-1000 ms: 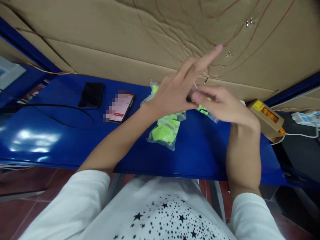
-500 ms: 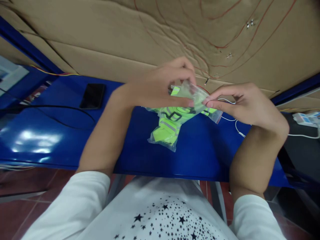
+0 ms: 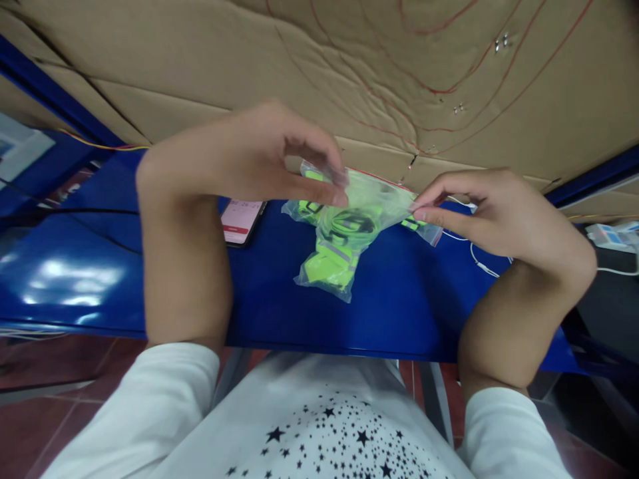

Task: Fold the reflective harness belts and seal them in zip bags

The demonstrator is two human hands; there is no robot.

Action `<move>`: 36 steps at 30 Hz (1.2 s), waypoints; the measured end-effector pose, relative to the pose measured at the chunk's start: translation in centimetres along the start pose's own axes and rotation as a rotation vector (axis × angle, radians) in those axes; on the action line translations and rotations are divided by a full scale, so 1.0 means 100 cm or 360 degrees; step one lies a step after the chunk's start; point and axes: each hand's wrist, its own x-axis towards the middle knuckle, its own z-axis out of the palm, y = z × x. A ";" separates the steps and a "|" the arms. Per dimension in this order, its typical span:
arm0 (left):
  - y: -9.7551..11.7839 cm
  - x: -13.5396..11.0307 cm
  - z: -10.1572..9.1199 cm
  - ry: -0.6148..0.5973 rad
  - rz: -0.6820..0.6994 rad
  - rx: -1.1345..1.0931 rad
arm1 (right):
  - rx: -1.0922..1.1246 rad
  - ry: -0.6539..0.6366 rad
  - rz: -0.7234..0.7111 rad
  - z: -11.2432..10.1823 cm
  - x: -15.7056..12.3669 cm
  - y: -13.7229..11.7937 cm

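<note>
My left hand (image 3: 304, 159) pinches the upper left part of a clear zip bag (image 3: 372, 189) between thumb and fingers. At the bag's right corner, the thumb and forefinger of my right hand (image 3: 464, 206) are closed on the plastic. A red strip runs along the bag's top edge, stretched between my hands. Through the film a coiled neon-green strap with black parts (image 3: 352, 226) shows. Beneath and around it lie more bagged neon-green straps with grey reflective bands (image 3: 329, 263), partly covered by the held bag.
A phone with a lit pink screen (image 3: 239, 223) lies beside my left forearm on the blue table (image 3: 389, 306). White cables (image 3: 484, 266) lie at the right, black cables (image 3: 70, 213) at the left. A brown cardboard panel (image 3: 200, 60) with red wires rises behind.
My left hand has slid left along the bag's top, and the bag is spread wider. My left forearm now covers the dark phone and uncovers a lit one. My right hand barely moved.
</note>
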 end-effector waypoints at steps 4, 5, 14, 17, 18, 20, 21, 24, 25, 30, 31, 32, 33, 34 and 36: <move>0.006 -0.002 -0.003 0.0176 -0.0080 -0.0003 | -0.0029 0.0151 -0.0024 0.001 -0.001 -0.006; 0.006 -0.001 -0.003 0.0190 -0.0103 -0.0005 | 0.0022 0.0169 -0.0002 0.002 -0.001 -0.006; 0.000 0.001 0.003 0.0141 -0.0019 0.0101 | 0.0280 0.0172 -0.0009 0.008 0.001 0.002; 0.004 0.001 0.002 0.0108 0.0021 0.0139 | 0.0170 0.0094 0.0056 0.008 0.004 0.001; 0.005 0.000 0.001 0.0110 0.0016 0.0139 | 0.0100 0.0069 0.0067 0.008 0.005 0.001; 0.008 0.001 0.002 0.0127 -0.0012 0.0162 | -0.0017 0.0062 0.0067 0.007 0.007 -0.001; 0.008 0.001 0.002 0.0122 -0.0023 0.0171 | -0.0045 0.0077 0.0058 0.007 0.007 -0.003; 0.010 0.002 0.004 0.0099 -0.0040 0.0153 | -0.0069 0.0084 0.0032 0.006 0.008 -0.009; 0.011 0.003 0.005 0.0097 -0.0038 0.0128 | -0.0078 0.0082 0.0030 0.006 0.008 -0.011; 0.012 0.004 0.008 0.0092 0.0025 0.0094 | -0.0042 0.0078 0.0043 0.009 0.011 -0.012; 0.012 0.004 0.009 0.0093 0.0042 0.0093 | -0.0026 0.0082 0.0033 0.010 0.011 -0.011; 0.012 0.004 0.010 0.0095 0.0055 0.0093 | -0.0020 0.0085 0.0028 0.011 0.012 -0.010; 0.012 0.004 0.010 0.0105 0.0066 0.0100 | -0.0022 0.0098 0.0019 0.011 0.012 -0.010; 0.012 0.005 0.011 0.0108 0.0079 0.0114 | -0.0033 0.0113 0.0010 0.012 0.012 -0.010; 0.012 0.006 0.012 0.0113 0.0105 0.0162 | -0.0083 0.0123 -0.0005 0.011 0.012 -0.011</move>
